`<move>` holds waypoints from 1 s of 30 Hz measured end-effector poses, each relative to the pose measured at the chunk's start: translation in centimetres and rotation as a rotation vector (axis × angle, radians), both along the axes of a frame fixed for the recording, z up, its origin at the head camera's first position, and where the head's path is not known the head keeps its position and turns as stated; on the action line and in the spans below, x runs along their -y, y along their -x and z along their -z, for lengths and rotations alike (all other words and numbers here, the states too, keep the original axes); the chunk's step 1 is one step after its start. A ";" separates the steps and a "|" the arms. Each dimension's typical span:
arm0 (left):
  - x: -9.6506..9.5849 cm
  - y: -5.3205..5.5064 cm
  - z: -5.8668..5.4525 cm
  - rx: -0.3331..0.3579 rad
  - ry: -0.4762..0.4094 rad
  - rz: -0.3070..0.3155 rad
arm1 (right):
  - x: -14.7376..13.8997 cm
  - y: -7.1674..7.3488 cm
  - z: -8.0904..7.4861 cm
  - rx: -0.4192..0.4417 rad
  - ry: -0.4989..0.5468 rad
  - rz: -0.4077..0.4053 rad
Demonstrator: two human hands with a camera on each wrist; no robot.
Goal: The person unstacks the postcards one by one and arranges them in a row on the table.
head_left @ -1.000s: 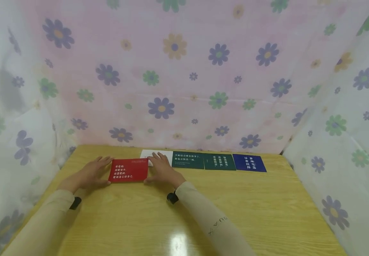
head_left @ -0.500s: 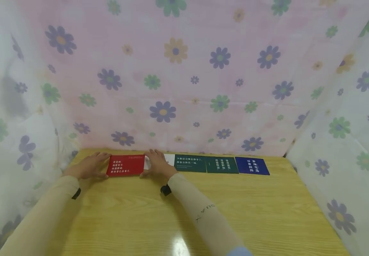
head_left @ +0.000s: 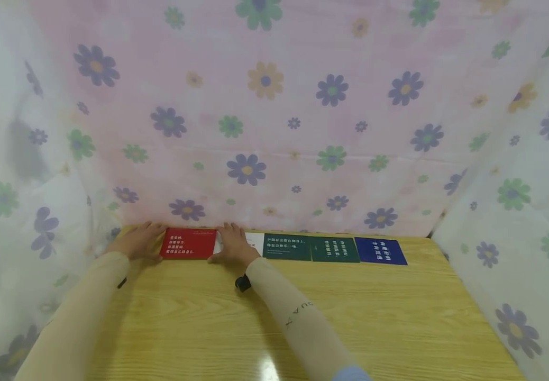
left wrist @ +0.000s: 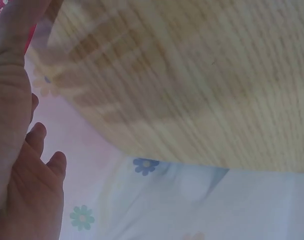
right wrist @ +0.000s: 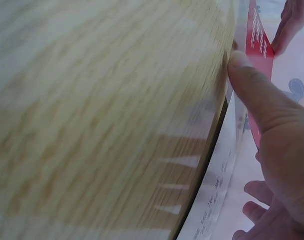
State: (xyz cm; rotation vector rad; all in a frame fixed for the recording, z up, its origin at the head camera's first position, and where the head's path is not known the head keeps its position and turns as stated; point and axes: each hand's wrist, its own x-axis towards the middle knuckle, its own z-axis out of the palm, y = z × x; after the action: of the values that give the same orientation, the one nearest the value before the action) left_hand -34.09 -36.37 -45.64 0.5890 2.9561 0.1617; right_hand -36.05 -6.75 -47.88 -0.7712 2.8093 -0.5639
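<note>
A red card [head_left: 188,244] with white writing lies at the left end of a row of cards along the back of the table. My left hand [head_left: 136,241] holds its left edge, thumb near the front corner and fingers near the back one. At its right edge my right hand [head_left: 234,244] holds the card the same way, arching over a white card [head_left: 255,241] and hiding much of it. The right wrist view shows the right thumb [right wrist: 256,90] against the red card [right wrist: 260,45]. In the left wrist view, only a corner of red shows past the left hand [left wrist: 17,125].
Two green cards [head_left: 286,247] [head_left: 335,250] and a blue card [head_left: 381,251] continue the row to the right, all with white writing. The wooden table [head_left: 350,312] ends at a flowered cloth [head_left: 284,132] behind it and on both sides.
Both hands have carried the red card back and slightly left, lowering it into line with the row. Over the last half second it shifts only slightly, while the head view tilts a little.
</note>
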 end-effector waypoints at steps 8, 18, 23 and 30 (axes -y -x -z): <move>-0.6 0.5 -0.6 -0.013 0.063 -0.035 | 0.6 0.1 0.2 -0.007 -0.015 0.045; -0.8 -1.3 -0.6 -0.028 0.014 -0.049 | -0.5 -0.9 1.0 0.019 0.025 0.036; -2.3 -2.7 0.4 -0.004 -0.083 -0.035 | -2.7 -1.9 1.2 -0.008 0.072 0.014; -5.5 -6.2 1.4 -0.045 -0.202 -0.115 | -6.1 -3.4 0.9 -0.064 0.056 0.036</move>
State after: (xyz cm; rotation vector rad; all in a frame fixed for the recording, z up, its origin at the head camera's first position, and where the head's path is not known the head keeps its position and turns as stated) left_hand -27.93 -30.89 -46.99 0.4507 3.0405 0.4686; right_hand -32.67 -0.61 -48.80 -0.7641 2.8820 -0.6374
